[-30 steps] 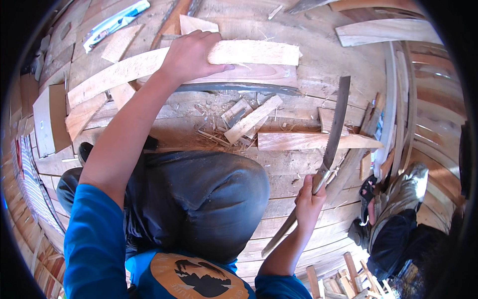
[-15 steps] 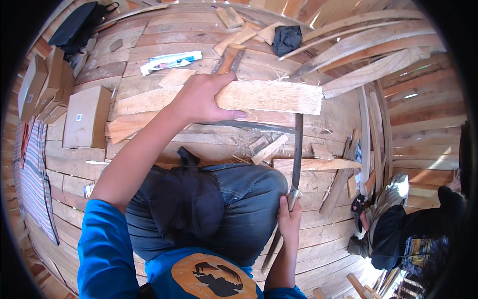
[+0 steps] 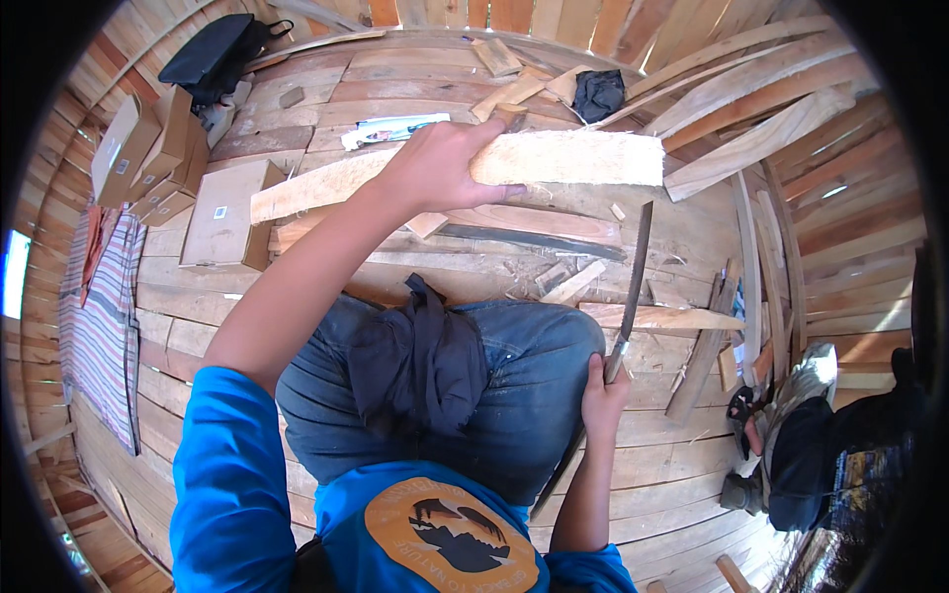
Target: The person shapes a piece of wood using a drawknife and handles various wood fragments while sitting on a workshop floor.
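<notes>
My left hand (image 3: 450,170) is closed around the middle of a pale, rough-cut board (image 3: 593,158), thumb on the near edge. The board is held up off the wood beneath it, its right end fuzzy with splinters. In my right hand (image 3: 603,395) is a long, narrow-bladed knife (image 3: 639,262), gripped just below the metal collar at the blade's base. Its dark blade points up and away, the tip just short of the board's right end and apart from it. Part of its long handle passes behind my right forearm. Below the board lies another plank (image 3: 534,223) beside a dark strip.
Offcuts (image 3: 573,285) and shavings litter the plank floor. Long slabs (image 3: 761,148) lean at the far right. Cardboard boxes (image 3: 222,217) and a striped cloth (image 3: 104,316) are at left, a black bag (image 3: 213,54) behind them. Another person (image 3: 801,465) sits at right.
The board has come up off the plank below, its left end swinging nearer. The knife blade has tilted right, away from the board's end. The whole view has shifted slightly.
</notes>
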A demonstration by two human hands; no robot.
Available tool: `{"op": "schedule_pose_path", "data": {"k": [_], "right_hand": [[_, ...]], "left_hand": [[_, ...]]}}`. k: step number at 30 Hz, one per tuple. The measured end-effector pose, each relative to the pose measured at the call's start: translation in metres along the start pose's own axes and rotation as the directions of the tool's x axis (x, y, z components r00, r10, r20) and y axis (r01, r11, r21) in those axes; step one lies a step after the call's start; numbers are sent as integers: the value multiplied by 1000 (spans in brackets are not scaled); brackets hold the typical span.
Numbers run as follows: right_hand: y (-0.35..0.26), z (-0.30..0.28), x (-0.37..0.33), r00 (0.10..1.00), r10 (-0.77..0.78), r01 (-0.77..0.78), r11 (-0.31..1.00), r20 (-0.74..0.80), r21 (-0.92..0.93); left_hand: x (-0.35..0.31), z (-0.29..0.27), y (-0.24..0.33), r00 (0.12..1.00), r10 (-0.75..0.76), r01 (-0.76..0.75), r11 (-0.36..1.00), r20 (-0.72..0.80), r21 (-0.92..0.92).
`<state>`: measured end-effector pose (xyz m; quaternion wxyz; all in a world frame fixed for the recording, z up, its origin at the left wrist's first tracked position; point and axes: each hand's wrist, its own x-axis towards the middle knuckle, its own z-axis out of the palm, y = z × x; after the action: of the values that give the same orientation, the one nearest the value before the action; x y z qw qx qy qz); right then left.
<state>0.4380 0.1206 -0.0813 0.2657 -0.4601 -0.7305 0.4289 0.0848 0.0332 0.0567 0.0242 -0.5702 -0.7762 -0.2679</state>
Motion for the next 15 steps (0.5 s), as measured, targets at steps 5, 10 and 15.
{"op": "schedule_pose_path", "data": {"k": [5,10,15], "right_hand": [[4,2,-1,996,56,-67,987,76,148],[13,-6,3,992,72,-91,977,105,193],[36,-18,18,987,129,-146,969,93,197]], "left_hand": [[10,40,-9,981,-120,100,986,150,132],[13,116,-32,944,-157,97,972,289,213],[15,131,-55,896,-213,154,972,391,175]]}}
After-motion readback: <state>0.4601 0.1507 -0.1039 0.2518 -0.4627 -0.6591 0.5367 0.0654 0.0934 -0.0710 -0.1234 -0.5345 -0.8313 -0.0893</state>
